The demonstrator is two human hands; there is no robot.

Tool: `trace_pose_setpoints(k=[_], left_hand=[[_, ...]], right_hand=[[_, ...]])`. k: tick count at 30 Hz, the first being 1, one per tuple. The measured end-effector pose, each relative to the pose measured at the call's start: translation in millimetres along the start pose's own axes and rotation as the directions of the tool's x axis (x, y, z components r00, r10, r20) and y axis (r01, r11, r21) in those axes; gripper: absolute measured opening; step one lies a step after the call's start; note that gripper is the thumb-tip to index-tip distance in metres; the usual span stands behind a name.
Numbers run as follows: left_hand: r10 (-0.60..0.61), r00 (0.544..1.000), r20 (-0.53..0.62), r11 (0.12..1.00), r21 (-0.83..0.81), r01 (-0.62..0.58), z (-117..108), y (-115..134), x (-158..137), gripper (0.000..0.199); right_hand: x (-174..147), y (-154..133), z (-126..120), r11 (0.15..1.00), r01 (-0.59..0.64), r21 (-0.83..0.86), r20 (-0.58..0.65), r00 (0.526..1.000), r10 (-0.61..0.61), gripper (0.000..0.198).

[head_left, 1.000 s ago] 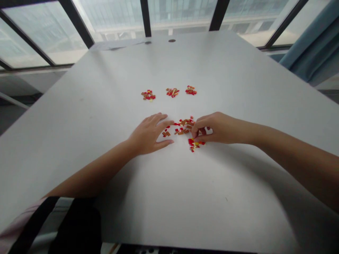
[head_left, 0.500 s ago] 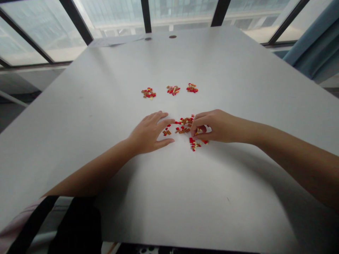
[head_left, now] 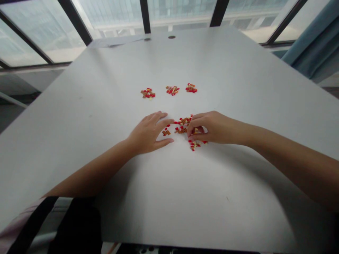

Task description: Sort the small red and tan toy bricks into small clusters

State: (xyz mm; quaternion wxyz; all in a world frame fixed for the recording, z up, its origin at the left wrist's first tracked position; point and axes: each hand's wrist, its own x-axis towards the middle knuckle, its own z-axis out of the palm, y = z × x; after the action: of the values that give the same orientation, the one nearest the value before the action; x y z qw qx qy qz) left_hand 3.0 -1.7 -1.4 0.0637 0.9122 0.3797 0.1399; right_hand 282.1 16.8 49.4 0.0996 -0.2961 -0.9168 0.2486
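Note:
My left hand (head_left: 152, 132) rests open on the white table (head_left: 164, 197), thumb and fingers spread. Between its thumb and forefinger lie a few small brown and red bricks (head_left: 166, 132). A spread of tiny red, brown and cream building bricks (head_left: 182, 121) lies between my two hands. My right hand (head_left: 203, 127) reaches into that spread from the right, thumb and forefinger brought together just above a red brick (head_left: 190, 141). Whether a piece is pinched there is too small to make out. More red and cream bricks (head_left: 195, 145) lie under and below the right hand, partly hidden by it.
Farther back, three small brick piles stand in a row: a left pile (head_left: 148, 93), a middle pile (head_left: 172, 90) and a right pile (head_left: 191, 88). A flat sheet (head_left: 113, 41) lies at the far edge by the windows. A blue curtain (head_left: 315, 46) hangs at right.
My right hand has shifted slightly left and its fingertips have dipped a little toward the red brick. My left hand stays in place, and the view has moved slightly.

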Motion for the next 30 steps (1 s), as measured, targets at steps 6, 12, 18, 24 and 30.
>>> trace_pose_setpoints(k=[6,12,18,24,30], left_hand=[[0.009,1.000,0.001,1.000,0.008,-0.009,-1.1,0.5,-0.4,0.066],[0.012,1.000,0.002,1.000,0.011,-0.012,-0.4,0.0,0.1,0.067],[0.004,1.000,-0.007,1.000,-0.006,-0.004,0.2,-0.1,0.0,0.065],[0.009,1.000,0.000,1.000,0.008,-0.009,0.1,-0.5,-0.3,0.065],[0.002,1.000,-0.008,1.000,-0.002,-0.002,0.7,-0.4,-0.1,0.065]], right_hand=[[-2.4,1.8,-4.4,0.999,-0.031,-0.038,-0.040,0.999,0.030,0.016],[-7.4,-0.8,-10.2,0.999,-0.024,0.030,0.092,0.996,0.021,0.015],[-9.2,2.1,-10.4,0.998,-0.060,0.017,0.052,0.997,0.059,0.018],[-11.7,0.7,-13.9,0.999,-0.033,0.037,0.129,0.991,0.028,0.017],[-11.4,4.6,-11.1,0.999,-0.036,-0.037,0.076,0.996,0.039,0.022]])
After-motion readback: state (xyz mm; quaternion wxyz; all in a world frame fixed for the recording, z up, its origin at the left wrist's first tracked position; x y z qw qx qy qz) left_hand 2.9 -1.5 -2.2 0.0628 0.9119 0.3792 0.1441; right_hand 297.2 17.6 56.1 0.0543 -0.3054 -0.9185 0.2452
